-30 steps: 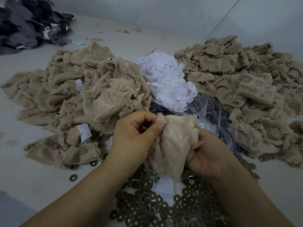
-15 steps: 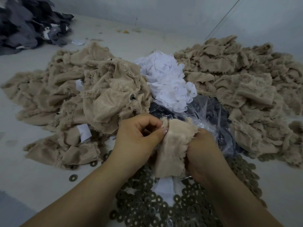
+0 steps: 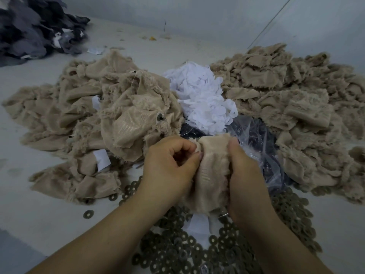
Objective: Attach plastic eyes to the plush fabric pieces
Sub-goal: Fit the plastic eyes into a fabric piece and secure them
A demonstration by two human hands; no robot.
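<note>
One beige plush piece [image 3: 212, 175], ribbed backing outward with fuzzy edges, is gripped between the left hand [image 3: 169, 167] and right hand [image 3: 245, 175], fingers curled.

Pale tabletop [image 3: 39, 214] under fabric heaps [image 3: 79, 115], washers [image 3: 177, 254].

A pale grey-white flat work surface [image 3: 49, 210] is stretching across the whole view, lying dull and faintly smudged under dim, even light. Along its far edge a plain light grey wall [image 3: 197, 14] is rising, and a thin dark diagonal line [image 3: 270, 22] is running down it toward the surface on the right. Small yellowish crumbs and bits of fluff [image 3: 152, 38] are lying scattered near the foot of the wall, and a darker grey strip [image 3: 11, 252] is showing at the near left corner.
</note>
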